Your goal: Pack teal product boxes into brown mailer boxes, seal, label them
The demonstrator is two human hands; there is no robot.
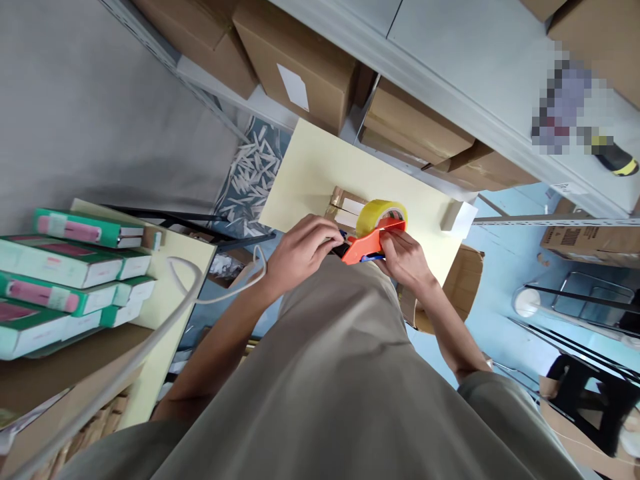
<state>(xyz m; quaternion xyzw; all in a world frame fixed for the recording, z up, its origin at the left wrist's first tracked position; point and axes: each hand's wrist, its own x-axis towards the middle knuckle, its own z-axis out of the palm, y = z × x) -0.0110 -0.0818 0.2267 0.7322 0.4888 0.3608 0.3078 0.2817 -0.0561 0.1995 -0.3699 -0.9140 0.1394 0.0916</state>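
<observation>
An orange tape dispenser (367,247) with a wide roll of yellowish tape (373,217) is held over the front edge of the pale yellow table (310,167). My right hand (403,257) is wrapped around its right end, where a blue part shows underneath. At the dispenser's dark front end, my left hand (310,250) is closed in a pinch; whether a tape end lies between the fingertips is too small to tell. Just behind the dispenser, a small brown cardboard box (343,205) with white labels lies on the table, partly hidden by the tape roll.
A white box (459,219) stands at the table's right corner. Shelves with cardboard boxes (300,60) run behind. Green and white boxes (75,287) are stacked at left, near a white cable (150,340). An open carton (463,287) sits below right.
</observation>
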